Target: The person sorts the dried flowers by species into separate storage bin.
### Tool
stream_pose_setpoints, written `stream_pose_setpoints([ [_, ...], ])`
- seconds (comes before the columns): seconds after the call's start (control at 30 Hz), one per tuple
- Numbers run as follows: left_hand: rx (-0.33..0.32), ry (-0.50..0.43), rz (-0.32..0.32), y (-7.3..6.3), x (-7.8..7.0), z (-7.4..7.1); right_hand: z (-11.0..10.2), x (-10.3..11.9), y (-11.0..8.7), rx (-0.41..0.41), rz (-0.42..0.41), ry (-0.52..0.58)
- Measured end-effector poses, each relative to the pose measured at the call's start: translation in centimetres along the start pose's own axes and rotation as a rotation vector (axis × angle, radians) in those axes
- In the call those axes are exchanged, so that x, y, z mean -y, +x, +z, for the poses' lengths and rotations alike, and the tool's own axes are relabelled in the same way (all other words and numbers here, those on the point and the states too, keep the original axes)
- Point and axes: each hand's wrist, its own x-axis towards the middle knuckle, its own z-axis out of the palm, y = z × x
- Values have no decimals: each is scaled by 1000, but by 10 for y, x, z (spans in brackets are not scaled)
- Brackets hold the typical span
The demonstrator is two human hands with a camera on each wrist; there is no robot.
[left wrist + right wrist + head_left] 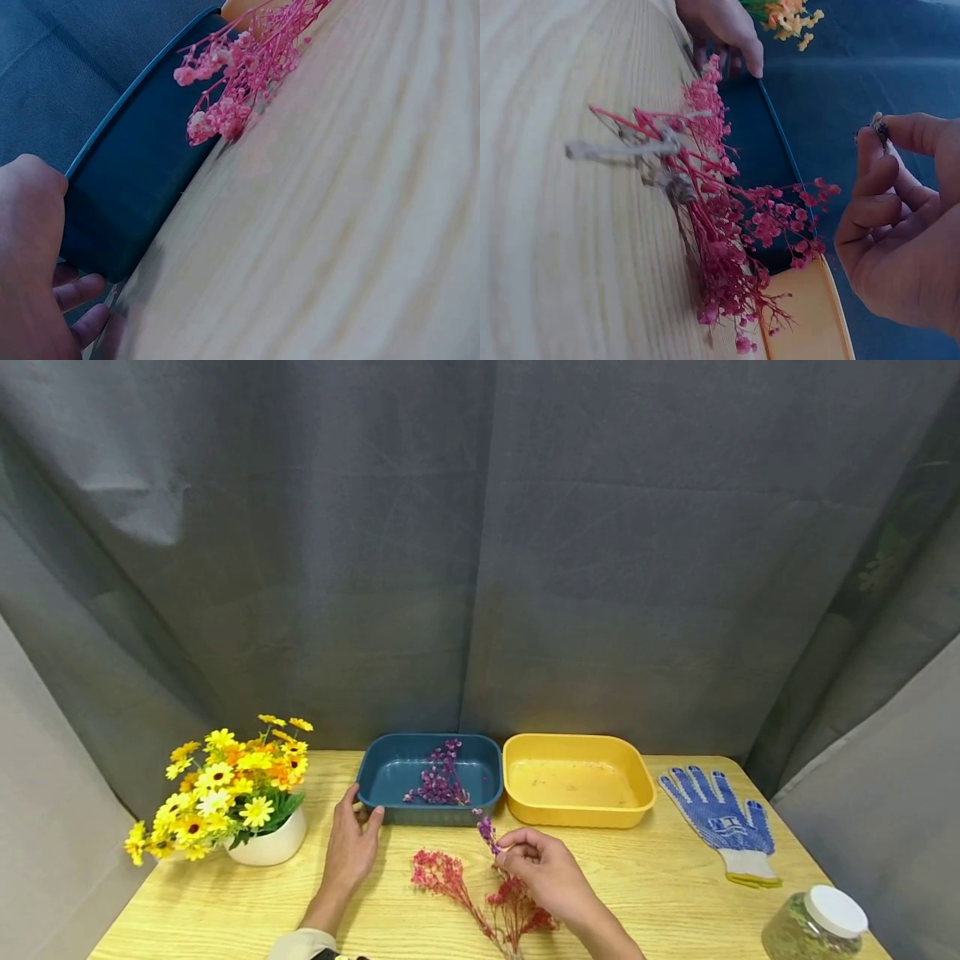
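A dark blue tray [428, 814] stands at the back with a bunch of purple dried flowers [438, 785] lying inside. At its front left corner my left hand [356, 847] holds the tray, thumb at the front and fingers round the side. My right hand [543, 870] pinches a small sprig of purple dried flowers [487, 832] between thumb and forefinger, just in front of the tray. Below that hand lies a bunch of pink-red dried flowers [441, 875], its stems tied with string [671, 142] in the right wrist view. The hand partly covers this bunch in the head view.
Right of the blue tray sits a yellow tray [577, 816] with small bits on its bottom. A blue dotted glove [723, 822] and a jar with a white lid [813, 927] are at the right. Yellow flowers in a white pot [270, 845] stand left; a grey curtain [480, 543] hangs behind.
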Motion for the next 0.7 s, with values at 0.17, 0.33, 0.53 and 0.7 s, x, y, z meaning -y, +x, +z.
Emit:
stream_pose_setpoints([
  [0.17,15,-17,1,1,1,-1,-3,-3,10,-61,-6,-45],
  [0.33,17,-16,-1,2,1,-1,-8,-4,24,-93,-26,-86],
  [0.53,-5,-2,10,2,0,-1,-11,0,42,-128,-8,-48],
  [0.7,-7,-1,16,1,0,-1,-11,3,55,-135,-8,-28],
])
